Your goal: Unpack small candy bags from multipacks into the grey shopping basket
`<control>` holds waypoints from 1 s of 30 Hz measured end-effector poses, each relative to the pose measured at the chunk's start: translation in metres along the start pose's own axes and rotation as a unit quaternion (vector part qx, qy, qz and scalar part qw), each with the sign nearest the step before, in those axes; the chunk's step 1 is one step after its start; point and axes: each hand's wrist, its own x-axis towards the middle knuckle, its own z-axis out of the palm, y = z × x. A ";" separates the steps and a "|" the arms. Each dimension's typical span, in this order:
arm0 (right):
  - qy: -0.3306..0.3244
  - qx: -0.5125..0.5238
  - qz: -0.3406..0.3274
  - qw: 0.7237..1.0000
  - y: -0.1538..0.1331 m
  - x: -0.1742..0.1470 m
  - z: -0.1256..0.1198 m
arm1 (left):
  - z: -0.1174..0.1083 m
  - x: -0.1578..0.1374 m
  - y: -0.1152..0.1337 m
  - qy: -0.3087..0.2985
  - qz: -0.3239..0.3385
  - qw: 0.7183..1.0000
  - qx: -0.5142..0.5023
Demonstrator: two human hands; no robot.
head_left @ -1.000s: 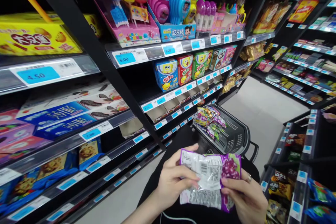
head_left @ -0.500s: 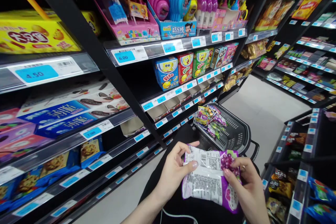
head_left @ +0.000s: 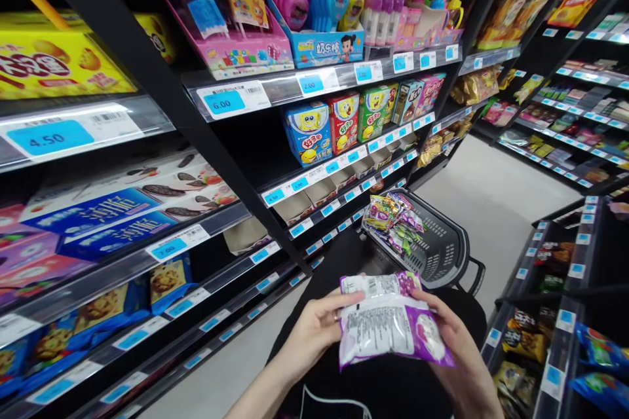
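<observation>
Between my two hands is a purple and white candy bag point(head_left: 386, 324), its printed back with small text turned toward me and grapes pictured at the upper right corner. My left hand point(head_left: 322, 321) grips its left edge, thumb on top and fingers underneath. My right hand point(head_left: 449, 327) holds the right edge, with the thumb over the upper corner and the other fingers mostly hidden below. The bag is over my dark-clothed lap. Just beyond it stands a dark grey shopping basket point(head_left: 445, 236) with several colourful snack packets point(head_left: 393, 219) at its left end.
Black store shelves line the left, with boxed biscuits point(head_left: 113, 206), small snack cartons point(head_left: 309, 134) and lollipop displays point(head_left: 319, 46). A lower rack with bagged snacks point(head_left: 525, 340) stands close on my right. Pale floor point(head_left: 506, 177) runs between the shelves. A white cable point(head_left: 334, 399) lies across my lap.
The candy bag has tilted, with its lower edge raised and more of its lower back panel facing me. Both hands have shifted slightly on its edges. The view has moved a little.
</observation>
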 end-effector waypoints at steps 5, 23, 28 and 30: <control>-0.013 -0.060 -0.046 0.997 -0.004 -0.010 -0.001 | 0.001 0.005 0.005 0.049 0.110 0.971 0.205; 0.047 -0.178 -0.002 0.983 0.002 -0.004 -0.001 | 0.001 0.005 -0.001 0.107 -0.010 0.986 0.126; 0.078 -0.168 -0.006 0.983 0.011 -0.001 0.001 | 0.001 0.005 -0.006 0.102 -0.012 0.990 0.094; 0.083 -0.182 -0.023 0.980 0.013 -0.001 -0.002 | 0.002 0.006 -0.007 0.077 -0.016 0.995 0.062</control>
